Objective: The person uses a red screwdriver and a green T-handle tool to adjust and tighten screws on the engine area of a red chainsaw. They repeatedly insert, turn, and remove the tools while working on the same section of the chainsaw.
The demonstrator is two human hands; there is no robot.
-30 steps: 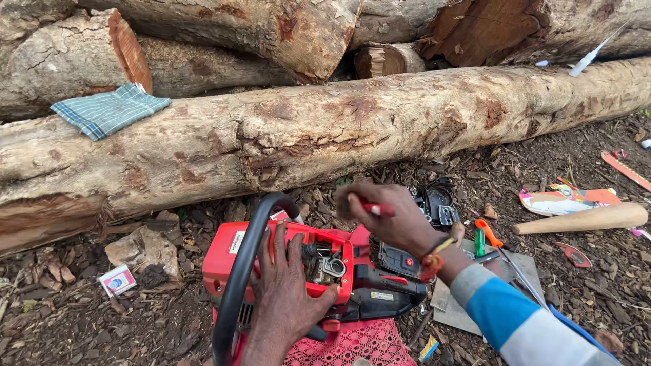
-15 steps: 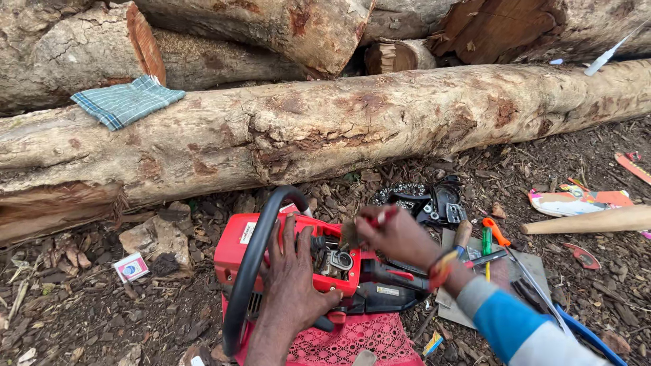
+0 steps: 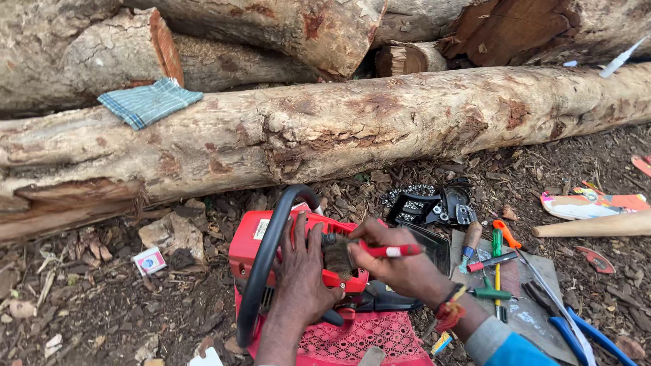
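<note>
A long barked log [image 3: 339, 135] lies across the ground, with thicker cut logs [image 3: 271, 34] stacked behind it and a folded blue checked cloth [image 3: 149, 102] resting on its upper left side. Below the log, on soil strewn with wood chips, sits a red chainsaw body [image 3: 271, 247] with a black loop handle [image 3: 268, 264] arching over it; it rests partly on a red lace-patterned cloth [image 3: 352, 339]. The person's left hand [image 3: 302, 278] lies flat on top of the saw body, fingers spread, pressing it down beside the handle. The right hand [image 3: 400, 268] is closed around a red-handled brush [image 3: 386, 251], its dark bristles touching the opening in the saw's top, just beside the left hand's fingers. A red thread bracelet sits on the right wrist above a blue and grey sleeve. To the right, a flat board [image 3: 536, 305] bears screwdrivers with green, orange and blue handles [image 3: 495, 264]. Above it lie a black cover piece and a coiled saw chain [image 3: 427, 203]. A pale wooden handle [image 3: 590, 227] lies at the right edge. A small matchbox [image 3: 150, 259] lies on the soil to the left.
</note>
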